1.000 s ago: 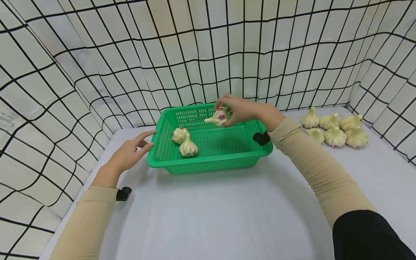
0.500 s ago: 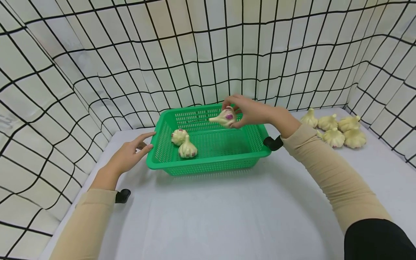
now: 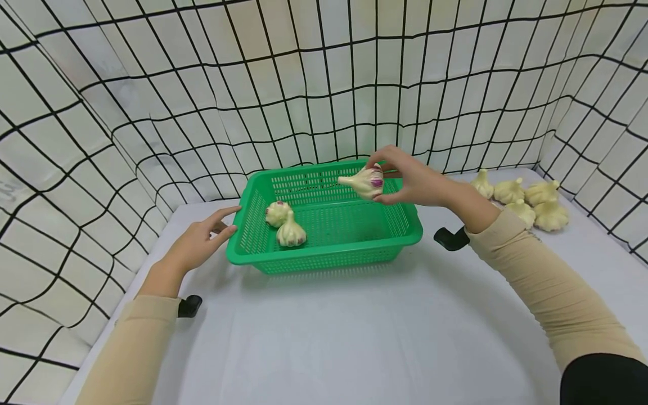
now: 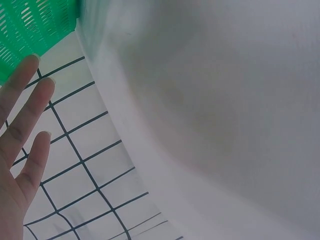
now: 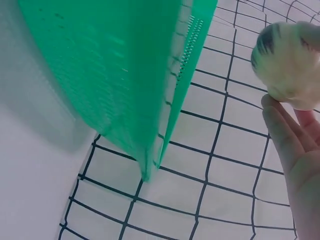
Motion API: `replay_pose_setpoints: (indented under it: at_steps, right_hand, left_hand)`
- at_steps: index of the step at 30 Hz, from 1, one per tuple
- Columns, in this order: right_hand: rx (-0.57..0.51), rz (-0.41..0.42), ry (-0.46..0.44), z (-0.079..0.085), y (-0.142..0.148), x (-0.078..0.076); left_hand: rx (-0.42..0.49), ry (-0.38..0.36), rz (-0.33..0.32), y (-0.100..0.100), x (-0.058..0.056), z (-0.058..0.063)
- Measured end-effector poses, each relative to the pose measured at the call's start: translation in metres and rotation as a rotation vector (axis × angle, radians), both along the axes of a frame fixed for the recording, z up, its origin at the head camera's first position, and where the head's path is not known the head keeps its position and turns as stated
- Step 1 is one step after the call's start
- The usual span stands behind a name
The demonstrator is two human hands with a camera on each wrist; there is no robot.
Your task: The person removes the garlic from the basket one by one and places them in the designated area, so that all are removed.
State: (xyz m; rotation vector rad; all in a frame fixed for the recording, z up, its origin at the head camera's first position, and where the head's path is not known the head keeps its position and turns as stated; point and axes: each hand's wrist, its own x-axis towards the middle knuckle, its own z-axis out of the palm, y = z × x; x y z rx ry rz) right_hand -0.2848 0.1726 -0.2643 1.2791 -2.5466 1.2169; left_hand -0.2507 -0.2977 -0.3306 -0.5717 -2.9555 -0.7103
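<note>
My right hand [image 3: 412, 179] pinches a garlic bulb [image 3: 368, 182] above the right part of a green perforated basket [image 3: 324, 253]. The bulb lies sideways in the grip, its stem pointing left and a purple patch facing the head camera. In the right wrist view the same bulb [image 5: 287, 65] sits between thumb and fingers, beside the basket wall [image 5: 100, 65]. Two more garlic bulbs [image 3: 291, 231] rest together in the left part of the basket. With fingers extended, my left hand [image 3: 199, 242] touches the basket's left rim; the left wrist view shows its fingers [image 4: 32, 115] spread near the green wall.
Several pale garlic bulbs [image 3: 549, 214] stand grouped on the white tabletop [image 3: 324, 337] to the right, partly behind my right forearm. A black-lined grid wall [image 3: 314, 73] encloses the table at the back and both sides.
My right hand has moved to the right with the garlic bulb, from over the basket's middle toward its right end. The left hand and the two bulbs in the basket have hardly moved.
</note>
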Motion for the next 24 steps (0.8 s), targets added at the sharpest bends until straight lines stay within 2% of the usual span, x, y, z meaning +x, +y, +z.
replay_pose_setpoints:
  at_steps: [7,13,20,24]
  right_hand:
    - [-0.045,-0.028,0.02,-0.007,0.016,0.013]
    - [-0.149,-0.044,0.048,-0.016,0.03,0.022]
    - [-0.27,-0.128,-0.105,-0.023,0.05,0.043]
    - [-0.316,-0.11,-0.088,-0.033,0.063,0.045]
  left_hand:
    - [-0.002,0.0,-0.003,-0.001,0.0,-0.001]
    - [-0.001,0.008,-0.01,-0.001,-0.001,-0.002]
    - [0.001,0.004,-0.009,-0.001,-0.001,-0.001]
    - [0.004,0.006,-0.008,-0.001,-0.001,-0.001]
